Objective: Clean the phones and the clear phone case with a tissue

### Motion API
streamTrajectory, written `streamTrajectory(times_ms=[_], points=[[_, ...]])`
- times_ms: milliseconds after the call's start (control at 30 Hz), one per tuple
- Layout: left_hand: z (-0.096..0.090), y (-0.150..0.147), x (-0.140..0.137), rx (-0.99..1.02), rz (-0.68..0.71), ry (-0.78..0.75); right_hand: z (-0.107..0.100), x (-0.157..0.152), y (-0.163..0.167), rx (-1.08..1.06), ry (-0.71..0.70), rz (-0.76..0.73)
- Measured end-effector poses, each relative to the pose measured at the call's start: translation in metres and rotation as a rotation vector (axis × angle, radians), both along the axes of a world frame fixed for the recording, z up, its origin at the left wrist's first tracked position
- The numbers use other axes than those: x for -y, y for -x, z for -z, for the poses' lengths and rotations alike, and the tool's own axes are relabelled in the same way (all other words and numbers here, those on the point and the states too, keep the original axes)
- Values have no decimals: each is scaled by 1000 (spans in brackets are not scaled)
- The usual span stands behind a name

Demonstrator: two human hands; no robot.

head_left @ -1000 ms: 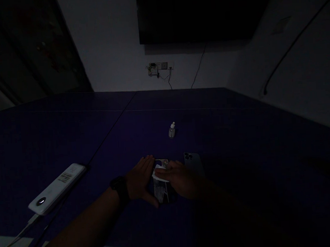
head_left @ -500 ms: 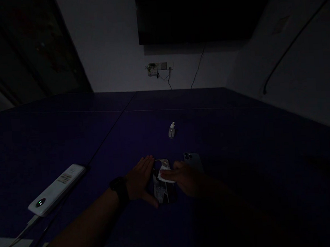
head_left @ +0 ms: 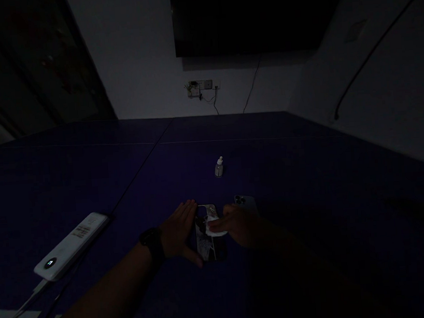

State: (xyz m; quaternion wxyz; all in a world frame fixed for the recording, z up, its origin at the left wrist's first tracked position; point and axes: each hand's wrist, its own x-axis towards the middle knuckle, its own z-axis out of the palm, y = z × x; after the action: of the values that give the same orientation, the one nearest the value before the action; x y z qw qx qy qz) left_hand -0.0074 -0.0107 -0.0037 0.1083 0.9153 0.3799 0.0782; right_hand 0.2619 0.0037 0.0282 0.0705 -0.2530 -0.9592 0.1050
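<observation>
A phone or phone case [head_left: 206,245] with a dark printed picture lies flat on the blue surface in front of me. My left hand [head_left: 182,229], with a dark watch on its wrist, rests along its left edge, fingers stretched and thumb apart. In my right hand [head_left: 239,226] is a white wipe [head_left: 213,226], pressed by the fingers onto the upper part of the printed surface. A second phone [head_left: 249,204], with several camera lenses at its top, lies just beyond the right hand and is partly hidden by it. The dim light hides finer detail.
A small clear dropper bottle [head_left: 218,169] with a white top stands farther back. At the left lies a white power bank [head_left: 73,246] with a lit display and a cable [head_left: 21,308]. A dark screen [head_left: 260,17] hangs on the wall above sockets [head_left: 205,85].
My right hand and the wipe have shifted slightly to the right on the printed surface. The left hand stays in place. The whole view has moved a little.
</observation>
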Motion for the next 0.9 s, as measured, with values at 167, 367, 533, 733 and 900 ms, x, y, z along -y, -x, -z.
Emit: streamTrajectory(times_ms=[167,367,533,733,900], points=[[-1,-1,1,-4,-19,18,0,-3,-2,-6,-39,87],[-4,-3,1,-33,-15,34,0,2,2,11,-9,-11],[-1,-3,1,-14,-19,9,-3,-5,-3,95,-91,214],[2,-1,0,-1,-10,13,-2,-6,13,35,-119,163],[1,-1,0,20,-6,7,-2,-12,4,43,-88,137]])
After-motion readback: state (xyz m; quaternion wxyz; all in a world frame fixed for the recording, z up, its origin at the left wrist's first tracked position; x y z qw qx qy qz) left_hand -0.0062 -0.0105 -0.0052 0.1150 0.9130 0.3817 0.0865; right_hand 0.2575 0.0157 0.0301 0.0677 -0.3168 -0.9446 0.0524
